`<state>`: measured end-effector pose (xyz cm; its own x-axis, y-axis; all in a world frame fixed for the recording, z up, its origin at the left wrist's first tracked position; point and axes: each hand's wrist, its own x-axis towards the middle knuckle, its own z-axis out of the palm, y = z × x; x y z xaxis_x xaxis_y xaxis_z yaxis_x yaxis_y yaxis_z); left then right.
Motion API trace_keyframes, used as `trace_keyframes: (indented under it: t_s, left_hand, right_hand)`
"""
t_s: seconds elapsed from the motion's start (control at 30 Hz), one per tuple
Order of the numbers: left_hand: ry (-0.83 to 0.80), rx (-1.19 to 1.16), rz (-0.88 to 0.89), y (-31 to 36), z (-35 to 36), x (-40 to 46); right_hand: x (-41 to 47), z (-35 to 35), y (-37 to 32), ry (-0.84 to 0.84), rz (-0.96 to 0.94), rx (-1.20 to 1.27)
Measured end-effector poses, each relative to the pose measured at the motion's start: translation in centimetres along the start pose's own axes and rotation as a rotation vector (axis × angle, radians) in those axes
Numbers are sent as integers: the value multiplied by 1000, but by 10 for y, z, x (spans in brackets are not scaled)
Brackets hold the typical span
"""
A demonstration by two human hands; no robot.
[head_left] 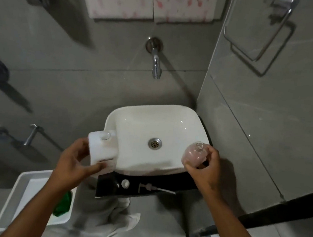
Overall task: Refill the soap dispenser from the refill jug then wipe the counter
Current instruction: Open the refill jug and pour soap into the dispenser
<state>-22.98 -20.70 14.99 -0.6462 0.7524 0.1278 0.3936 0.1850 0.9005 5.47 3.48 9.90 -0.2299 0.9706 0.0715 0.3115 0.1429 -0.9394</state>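
From my remote seat much of the lower view was hard to read: a pale cloth hung off the front edge of the bench, its lower part blurred, and a green thing in the white tray was half hidden by the left forearm, so I could not tell what it was. The label on the jug was too small to make out.

The left hand was closed around that white jug, holding it upright at the left rim of the sink, its mouth uncapped. I could not see its contents through the opaque wall. The right hand gripped the clear soap bottle, tilted over the sink's right rim with its open neck toward the basin; pinkish liquid showed inside. The sink itself held nothing I could see but its metal drain.

On the dark bench in front of the sink lay a round white cap and, just beside it, the pump head on its side. A chrome tap stuck out of the grey tiled wall above, and a metal towel ring hung on the right wall.
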Motion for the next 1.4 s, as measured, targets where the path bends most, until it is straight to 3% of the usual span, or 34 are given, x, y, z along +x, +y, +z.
trace_keyframes:
  t_s: [0.2,0.33,0.8,1.4]
  left_hand:
    - [-96,215,243,86,-6,35]
    - [-120,318,296,110,-3,41]
    - [-138,619,362,131,-5,48]
    - [-158,717,434,150,9,56]
  right_hand:
    - [1,20,-68,-69,-222,105]
    - [-5,25,-95,-100,-315,73]
    - [-18,34,-96,-131,-317,-10]
    - [-15,28,-95,-128,-322,-28]
